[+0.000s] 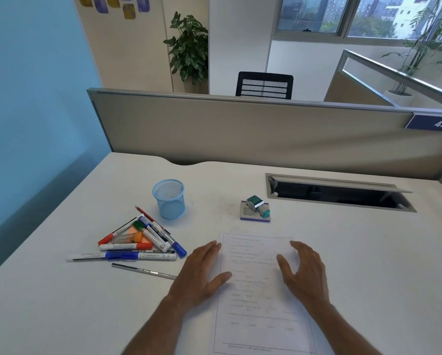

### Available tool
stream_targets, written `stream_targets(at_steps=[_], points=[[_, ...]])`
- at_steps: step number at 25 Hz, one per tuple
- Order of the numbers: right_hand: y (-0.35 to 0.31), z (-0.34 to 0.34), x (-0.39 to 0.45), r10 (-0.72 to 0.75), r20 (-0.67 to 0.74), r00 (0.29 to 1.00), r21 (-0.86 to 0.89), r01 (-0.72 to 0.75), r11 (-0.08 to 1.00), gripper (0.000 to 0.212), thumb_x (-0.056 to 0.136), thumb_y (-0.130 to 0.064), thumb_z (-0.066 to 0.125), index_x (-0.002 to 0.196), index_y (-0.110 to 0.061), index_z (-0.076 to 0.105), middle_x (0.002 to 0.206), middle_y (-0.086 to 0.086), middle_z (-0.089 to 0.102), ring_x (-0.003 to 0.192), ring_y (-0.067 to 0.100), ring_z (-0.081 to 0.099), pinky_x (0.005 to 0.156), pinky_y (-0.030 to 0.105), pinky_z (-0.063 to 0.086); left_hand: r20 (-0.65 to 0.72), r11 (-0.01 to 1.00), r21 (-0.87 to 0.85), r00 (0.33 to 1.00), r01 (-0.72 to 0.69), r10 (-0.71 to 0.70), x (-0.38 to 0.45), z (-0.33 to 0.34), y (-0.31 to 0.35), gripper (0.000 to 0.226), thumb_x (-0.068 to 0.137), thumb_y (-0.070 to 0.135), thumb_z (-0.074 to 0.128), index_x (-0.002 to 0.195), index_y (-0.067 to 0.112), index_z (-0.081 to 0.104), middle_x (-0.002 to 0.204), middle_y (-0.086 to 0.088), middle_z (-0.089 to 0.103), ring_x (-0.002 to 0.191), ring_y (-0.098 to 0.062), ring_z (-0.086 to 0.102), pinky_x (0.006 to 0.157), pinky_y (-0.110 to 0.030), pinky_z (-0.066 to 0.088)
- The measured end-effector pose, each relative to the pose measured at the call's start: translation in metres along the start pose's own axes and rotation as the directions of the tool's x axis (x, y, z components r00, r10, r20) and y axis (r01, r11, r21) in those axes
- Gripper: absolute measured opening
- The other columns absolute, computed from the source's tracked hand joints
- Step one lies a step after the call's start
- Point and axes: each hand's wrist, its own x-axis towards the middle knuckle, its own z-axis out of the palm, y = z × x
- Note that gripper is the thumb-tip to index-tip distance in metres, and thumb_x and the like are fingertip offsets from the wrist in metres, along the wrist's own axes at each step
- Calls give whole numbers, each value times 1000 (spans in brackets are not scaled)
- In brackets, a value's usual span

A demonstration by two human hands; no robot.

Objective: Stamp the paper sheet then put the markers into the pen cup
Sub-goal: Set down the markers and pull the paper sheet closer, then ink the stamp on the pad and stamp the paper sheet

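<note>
Here, a printed paper sheet point(258, 290) is seen lying flat on the white desk point(355, 252), directly in front of the person, and it is flanked by both hands. The left hand point(202, 272) is laid at the sheet's left edge with its fingers straight and its thumb resting on the paper; nothing is gripped by it. The right hand point(302, 270) is held over the sheet's right side, fingers relaxed and spread, thumb pointing inward; whether it touches the paper cannot be told. The two hands are kept apart, with the printed text visible between them. Beyond the sheet's top edge, a green-handled stamp point(257, 204) is found lying on its side on a purple-rimmed ink pad point(253, 216). To the left, a pile of markers point(143, 239) in red, orange, green and blue is heaped on the desk, with a grey pencil point(143, 271) lying nearer the person, just beside the left hand. The blue mesh pen cup point(169, 198) is stood upright behind the pile. A beige partition point(240, 129) is set along the desk's far edge.
</note>
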Motion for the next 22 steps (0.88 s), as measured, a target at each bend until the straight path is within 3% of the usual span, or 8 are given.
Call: stream_targets(at_steps=[4, 10, 17, 22], points=[[-20, 4, 46, 79, 68, 995, 34, -81, 996, 46, 89, -42, 63, 127, -18, 56, 129, 2, 61, 116, 19, 55, 100, 38, 45, -113, 986, -116, 984, 121, -135, 46, -4, 16, 64, 88, 54, 59, 142, 24, 44, 144, 5, 46, 133, -13, 38, 108, -27, 31], [-39, 28, 103, 106, 141, 984, -1, -106, 994, 53, 90, -49, 57, 135, -23, 49, 132, 0, 55, 119, 18, 51, 92, 37, 51, -79, 916, -209, 928, 342, -365, 115, 3, 30, 64, 85, 57, 62, 138, 25, 47, 142, 3, 48, 129, -17, 40, 103, -37, 37], [-44, 54, 133, 106, 179, 978, -163, -76, 984, 45, 90, -51, 54, 125, -22, 56, 122, 2, 56, 107, 17, 51, 81, 36, 54, -45, 900, -155, 908, 407, -418, 151, 19, 29, 67, 81, 61, 62, 138, 27, 49, 140, 3, 49, 128, -20, 41, 101, -40, 37], [-39, 63, 132, 101, 140, 985, -144, -80, 986, 39, 92, -47, 55, 120, -21, 62, 124, 0, 56, 109, 18, 50, 86, 39, 50, -67, 904, -95, 903, 417, -424, 152, 27, 30, 64, 82, 64, 59, 135, 29, 51, 138, 6, 50, 126, -19, 41, 100, -37, 36]])
